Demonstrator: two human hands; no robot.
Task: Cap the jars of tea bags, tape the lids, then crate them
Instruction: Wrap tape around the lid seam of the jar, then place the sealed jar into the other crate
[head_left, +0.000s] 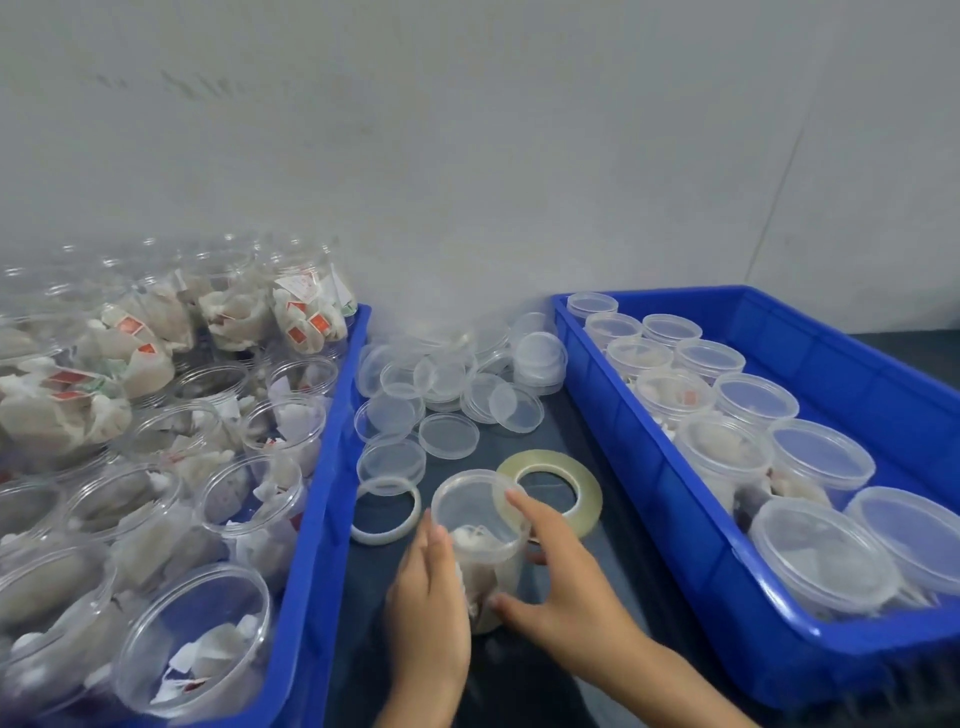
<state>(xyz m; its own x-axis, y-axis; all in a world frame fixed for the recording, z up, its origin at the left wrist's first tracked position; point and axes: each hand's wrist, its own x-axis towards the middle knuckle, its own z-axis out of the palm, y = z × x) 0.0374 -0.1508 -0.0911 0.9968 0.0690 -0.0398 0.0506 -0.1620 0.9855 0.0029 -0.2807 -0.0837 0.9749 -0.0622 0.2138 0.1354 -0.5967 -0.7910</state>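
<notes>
A clear plastic jar of tea bags (480, 525) stands on the dark table between two blue crates, with a clear lid on its mouth. My left hand (431, 613) lies against the jar's left side, fingers straight. My right hand (561, 577) wraps the jar's right side: the index finger touches the lid's rim, the thumb presses low on the jar wall, and another finger shows behind it. A roll of clear tape (587, 493) lies flat just right of and behind the jar.
The left blue crate (332, 467) is packed with open jars of tea bags (197, 639). The right blue crate (649, 467) holds several capped jars (821, 561). Loose clear lids (452, 379) are heaped at the back, and a thin whitish ring (384, 512) lies left of the jar.
</notes>
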